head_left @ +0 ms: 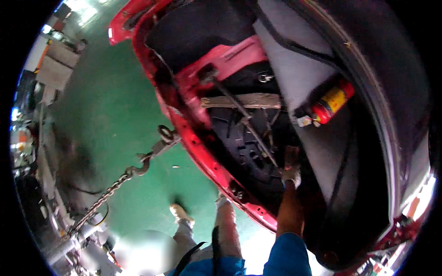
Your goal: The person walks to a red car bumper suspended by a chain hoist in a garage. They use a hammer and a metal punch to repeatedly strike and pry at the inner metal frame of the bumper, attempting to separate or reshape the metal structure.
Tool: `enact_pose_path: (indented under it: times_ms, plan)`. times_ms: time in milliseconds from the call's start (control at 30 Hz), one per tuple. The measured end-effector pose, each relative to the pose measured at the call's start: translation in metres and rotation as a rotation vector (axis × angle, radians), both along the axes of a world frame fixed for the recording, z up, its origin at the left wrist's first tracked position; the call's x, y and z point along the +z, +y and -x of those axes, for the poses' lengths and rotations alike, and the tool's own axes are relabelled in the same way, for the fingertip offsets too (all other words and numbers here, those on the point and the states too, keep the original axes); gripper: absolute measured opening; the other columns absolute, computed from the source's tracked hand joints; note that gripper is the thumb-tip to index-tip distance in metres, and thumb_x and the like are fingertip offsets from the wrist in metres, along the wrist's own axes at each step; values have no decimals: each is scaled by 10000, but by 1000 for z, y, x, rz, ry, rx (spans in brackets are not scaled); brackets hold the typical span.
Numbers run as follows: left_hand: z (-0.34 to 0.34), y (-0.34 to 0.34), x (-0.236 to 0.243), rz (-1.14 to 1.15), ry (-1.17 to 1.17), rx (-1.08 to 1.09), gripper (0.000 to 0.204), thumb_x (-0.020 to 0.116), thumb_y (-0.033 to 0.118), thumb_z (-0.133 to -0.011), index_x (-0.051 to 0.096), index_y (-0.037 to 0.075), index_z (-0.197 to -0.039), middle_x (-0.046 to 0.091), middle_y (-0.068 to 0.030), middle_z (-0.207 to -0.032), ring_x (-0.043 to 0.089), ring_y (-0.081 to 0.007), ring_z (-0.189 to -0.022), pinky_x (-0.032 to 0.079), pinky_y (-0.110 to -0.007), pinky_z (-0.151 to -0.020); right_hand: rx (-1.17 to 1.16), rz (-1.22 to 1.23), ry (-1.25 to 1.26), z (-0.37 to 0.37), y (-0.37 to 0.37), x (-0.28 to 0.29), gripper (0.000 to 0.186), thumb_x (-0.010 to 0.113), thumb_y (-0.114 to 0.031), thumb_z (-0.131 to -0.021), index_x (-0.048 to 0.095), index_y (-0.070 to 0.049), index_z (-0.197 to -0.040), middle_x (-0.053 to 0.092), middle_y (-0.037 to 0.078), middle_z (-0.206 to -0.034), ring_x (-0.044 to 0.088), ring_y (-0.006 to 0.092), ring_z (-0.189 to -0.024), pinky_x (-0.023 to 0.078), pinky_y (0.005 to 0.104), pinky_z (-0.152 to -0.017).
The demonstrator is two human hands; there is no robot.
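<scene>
My right hand [291, 176], in what looks like a pale glove, reaches down into the open boot of a red car. It is at the near end of a long dark rod [230, 97] and looks closed on it, though the fingers are small and blurred. The rod slants up and left to a blocky dark head [207, 72] against the red inner panel. Just beyond the hand is a brown block [291, 155]; whether the hand touches it I cannot tell. A wooden plank [244, 100] lies across the boot well under the rod. My left hand is out of view.
A red fire extinguisher [332, 103] lies on the grey boot lining [299, 55] to the right. A chain [108, 193] with a hook [139, 168] runs from the red body edge [202, 156] to the lower left. Green floor [106, 110] lies left of the car.
</scene>
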State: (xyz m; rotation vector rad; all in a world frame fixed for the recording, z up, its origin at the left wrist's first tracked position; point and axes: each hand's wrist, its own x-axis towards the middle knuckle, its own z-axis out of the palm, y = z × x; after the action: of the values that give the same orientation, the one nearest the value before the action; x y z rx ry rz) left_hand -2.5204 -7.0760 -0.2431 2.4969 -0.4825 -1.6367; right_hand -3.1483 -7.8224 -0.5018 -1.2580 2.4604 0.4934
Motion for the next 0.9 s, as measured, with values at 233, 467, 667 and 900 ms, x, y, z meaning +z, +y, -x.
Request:
enact_pose_path:
  times_ms: [233, 467, 667, 900]
  plan:
    - [73, -381, 60, 169, 114, 414, 489, 668, 113, -937, 503, -75, -1357, 615, -177, -1254, 637, -245, -1111, 513, -387, -1026, -737, 297, -1127, -35, 38, 56, 359, 743, -95, -795, 636, -78, -1137, 636, 59, -862, 618, 159, -705, 529, 296, -612]
    - [164, -555, 57, 529, 718, 311, 828, 712, 67, -906, 221, -6, -1568, 470, -159, -1471, 478, -245, -1345, 437, -387, -1100, -91, 217, -1405, -222, 128, 285, 673, 863, -266, -692, 590, -9, -1251, 672, 123, -1129, 657, 231, -1021, 558, 371, -847]
    - [142, -564, 119, 634, 863, 297, 804, 698, 17, -877, 263, 25, -1554, 479, -122, -1479, 500, -255, -1346, 410, -440, -1135, 487, 300, -1027, -296, 174, 388, 897, 881, -337, -640, 497, 27, -1364, 581, 229, -1191, 569, 412, -1142, 504, 486, -974]
    - [78, -531, 198, 641, 1123, 341, 749, 656, -32, -823, 351, -22, -1508, 528, -158, -1439, 554, -262, -1288, 395, -433, -1143, -165, 163, -1881, -328, 204, 392, 603, 577, -317, -1015, 433, 68, -1456, 553, 172, -1395, 524, 245, -1296, 428, 379, -1088]
